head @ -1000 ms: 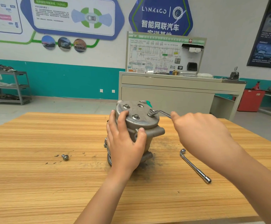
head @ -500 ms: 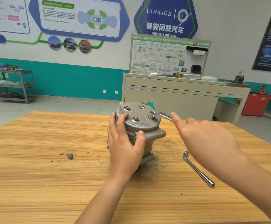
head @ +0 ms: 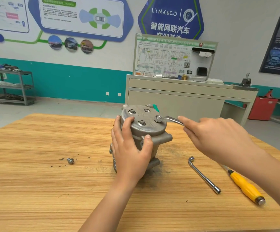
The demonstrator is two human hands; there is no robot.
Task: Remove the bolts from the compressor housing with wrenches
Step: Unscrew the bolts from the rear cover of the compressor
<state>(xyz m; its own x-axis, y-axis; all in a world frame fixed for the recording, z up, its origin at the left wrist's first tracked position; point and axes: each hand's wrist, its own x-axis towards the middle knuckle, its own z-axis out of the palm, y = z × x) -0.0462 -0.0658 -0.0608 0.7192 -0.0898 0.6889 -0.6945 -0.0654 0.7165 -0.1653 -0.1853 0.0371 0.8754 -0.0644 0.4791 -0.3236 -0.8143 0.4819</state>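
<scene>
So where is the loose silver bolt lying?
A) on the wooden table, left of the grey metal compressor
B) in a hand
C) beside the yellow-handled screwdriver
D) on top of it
A: the loose silver bolt lies on the wooden table, left of the grey metal compressor, apart from it.

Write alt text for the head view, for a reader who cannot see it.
A person's left hand grips a compressor housing on a wooden table while the right hand holds a wrench whose ring end sits on a top bolt. A loose bolt lies to the left; an L-shaped socket wrench and a yellow-handled screwdriver lie to the right.
</scene>
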